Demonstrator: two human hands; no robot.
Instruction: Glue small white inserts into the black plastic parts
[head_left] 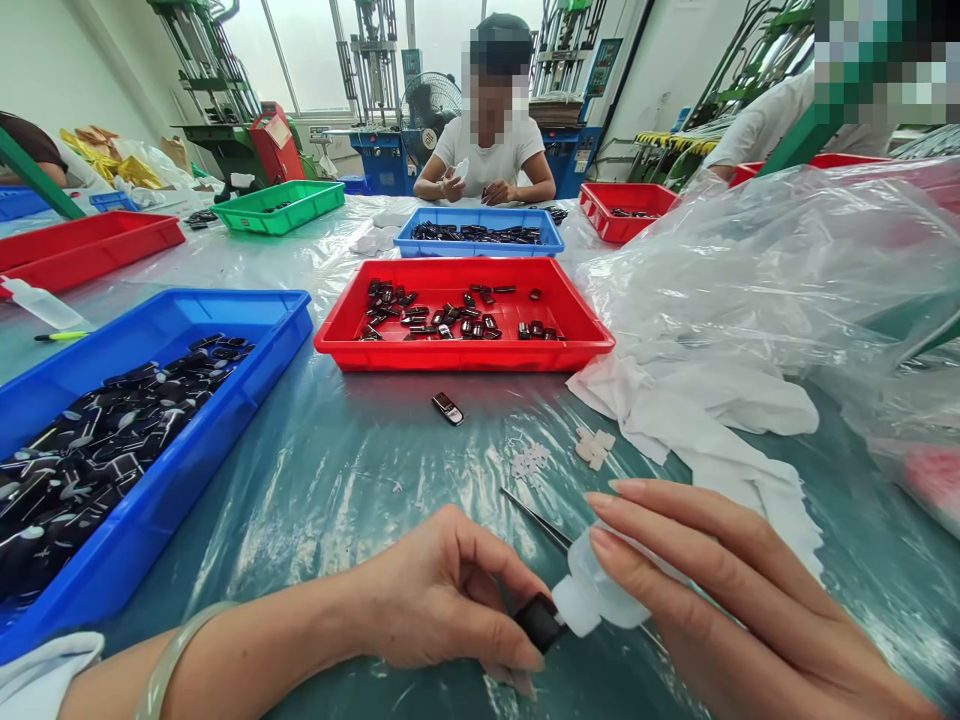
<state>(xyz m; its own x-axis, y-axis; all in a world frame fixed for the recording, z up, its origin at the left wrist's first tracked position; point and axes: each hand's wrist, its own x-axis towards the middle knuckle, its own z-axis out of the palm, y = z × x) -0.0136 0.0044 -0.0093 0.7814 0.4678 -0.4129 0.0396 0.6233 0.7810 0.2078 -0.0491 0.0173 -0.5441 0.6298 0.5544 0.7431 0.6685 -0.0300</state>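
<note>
My left hand (457, 595) is closed, pinching a small black piece (540, 622) between thumb and fingers. In my right hand (720, 590) is a translucent white squeeze bottle (607, 580), tilted so that its nozzle meets the black piece's edge. Tweezers (536, 518) lie on the table, their tip pointing away from me and the rest partly hidden by the bottle. Just beyond them sit small white bits (529, 460) and a pale cluster of pieces (594, 447). A single black-and-silver piece (448, 408) lies farther off.
A red tray (465, 357) with small dark pieces stands ahead. To the left is a blue tray (247, 400) full of black pieces. White cloth (705, 420) and clear plastic sheeting (765, 270) cover the right side. A co-worker (491, 150) sits across the table.
</note>
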